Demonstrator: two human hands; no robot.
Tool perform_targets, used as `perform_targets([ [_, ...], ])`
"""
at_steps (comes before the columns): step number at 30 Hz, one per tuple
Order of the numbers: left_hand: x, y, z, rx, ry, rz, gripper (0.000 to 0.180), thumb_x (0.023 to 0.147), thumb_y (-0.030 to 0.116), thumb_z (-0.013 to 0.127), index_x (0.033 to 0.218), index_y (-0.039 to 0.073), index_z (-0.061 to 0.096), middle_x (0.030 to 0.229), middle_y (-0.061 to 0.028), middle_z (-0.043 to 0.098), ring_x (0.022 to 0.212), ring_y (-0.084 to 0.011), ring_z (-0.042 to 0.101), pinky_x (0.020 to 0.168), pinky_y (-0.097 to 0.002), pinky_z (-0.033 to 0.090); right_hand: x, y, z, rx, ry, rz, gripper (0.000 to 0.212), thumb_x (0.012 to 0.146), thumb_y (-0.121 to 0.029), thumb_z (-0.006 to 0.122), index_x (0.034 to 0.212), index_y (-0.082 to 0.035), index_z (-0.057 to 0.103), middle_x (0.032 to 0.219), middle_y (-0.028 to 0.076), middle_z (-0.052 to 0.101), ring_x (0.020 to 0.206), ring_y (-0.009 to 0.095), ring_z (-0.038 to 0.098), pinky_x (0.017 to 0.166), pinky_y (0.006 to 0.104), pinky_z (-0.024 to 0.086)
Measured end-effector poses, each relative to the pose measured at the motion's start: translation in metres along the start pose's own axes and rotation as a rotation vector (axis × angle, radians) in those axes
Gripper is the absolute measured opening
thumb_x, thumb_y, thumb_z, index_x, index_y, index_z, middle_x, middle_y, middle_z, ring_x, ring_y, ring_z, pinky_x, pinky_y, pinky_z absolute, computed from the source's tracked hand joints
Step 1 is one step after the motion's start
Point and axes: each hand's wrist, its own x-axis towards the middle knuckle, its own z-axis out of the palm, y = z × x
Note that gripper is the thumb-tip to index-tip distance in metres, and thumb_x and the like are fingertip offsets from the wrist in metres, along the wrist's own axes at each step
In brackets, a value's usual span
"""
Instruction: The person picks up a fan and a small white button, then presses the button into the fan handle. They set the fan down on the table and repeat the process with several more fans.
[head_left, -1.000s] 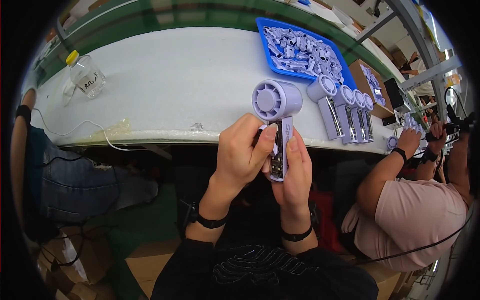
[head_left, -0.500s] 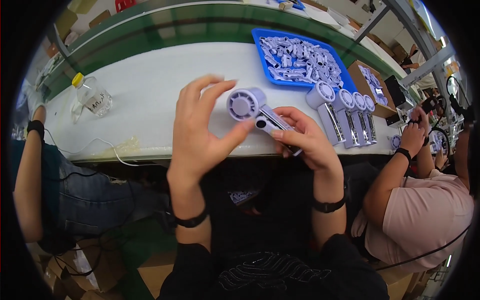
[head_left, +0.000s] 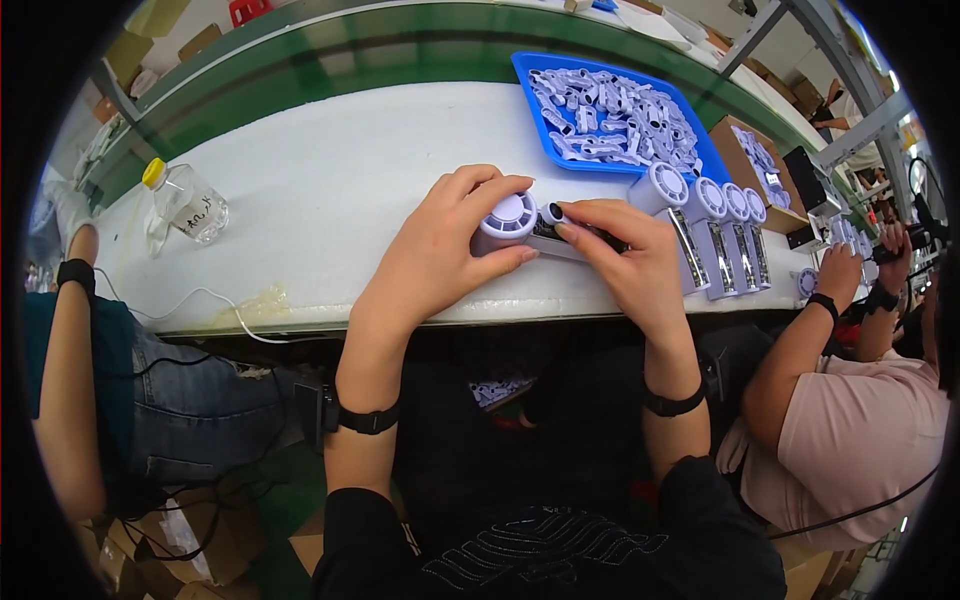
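Lavender plastic is showing between both hands: a small handheld fan [head_left: 510, 222] is lying on its side near the front edge of the white desk [head_left: 330, 190]. The left hand [head_left: 440, 250] is cupping the round fan head, fingers curled over its top and thumb pressing in from below, so it is closed around the head. The right hand [head_left: 625, 255] is pinching the dark handle section [head_left: 560, 225] just beside the head, fingertips narrowed onto it. Doing this well seems to call for holding the head steady against the desk while the right fingertips are working squarely along the handle, not twisting it. Just to the right, a row of finished fans [head_left: 715, 225] is standing close together, and behind them a blue tray [head_left: 530, 75] is holding many small pale parts. A clear bottle with a yellow cap [head_left: 185, 200] is sitting well apart on the left.
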Motion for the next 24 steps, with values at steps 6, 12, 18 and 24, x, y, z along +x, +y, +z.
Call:
perform_targets([
  [6, 0.000, -0.001, 0.002, -0.018, -0.035, 0.014, 0.060, 0.085, 0.026, 0.090, 0.140, 0.013, 0.069, 0.133, -0.0135, 0.064, 0.123, -0.0353, 0.063, 0.102, -0.0430, 0.055, -0.007, 0.006, 0.009, -0.115, 0.247, -0.301, 0.021, 0.089, 0.007, 0.081, 0.109, 0.003, 0.081, 0.105, 0.014, 0.081, 0.098, 0.027, 0.076, 0.087, 0.0345, 0.058],
  [12, 0.000, 0.009, 0.001, 0.108, 0.016, 0.141, 0.056, 0.085, 0.024, 0.088, 0.136, 0.010, 0.071, 0.133, -0.0125, 0.066, 0.123, -0.0350, 0.063, 0.104, -0.0429, 0.053, -0.005, 0.017, 0.000, -0.098, 0.154, -0.295, 0.023, 0.087, 0.009, 0.080, 0.109, 0.004, 0.081, 0.107, 0.015, 0.080, 0.099, 0.029, 0.075, 0.088, 0.0354, 0.059],
  [18, 0.021, 0.009, -0.007, 0.122, 0.004, 0.340, 0.045, 0.084, 0.012, 0.087, 0.127, 0.005, 0.075, 0.121, -0.0133, 0.073, 0.119, -0.0317, 0.068, 0.100, -0.0415, 0.056, -0.016, 0.025, -0.005, -0.040, 0.061, -0.259, 0.025, 0.087, 0.010, 0.079, 0.111, 0.004, 0.081, 0.109, 0.016, 0.079, 0.101, 0.029, 0.075, 0.087, 0.0360, 0.059],
  [24, 0.034, 0.005, 0.004, -0.032, -0.180, 0.264, 0.032, 0.084, 0.005, 0.086, 0.114, 0.001, 0.076, 0.114, -0.0121, 0.078, 0.107, -0.0307, 0.074, 0.090, -0.0382, 0.060, -0.018, 0.030, -0.005, 0.033, 0.045, -0.181, 0.028, 0.086, 0.009, 0.079, 0.113, 0.003, 0.081, 0.109, 0.016, 0.079, 0.100, 0.029, 0.076, 0.086, 0.0361, 0.059],
])
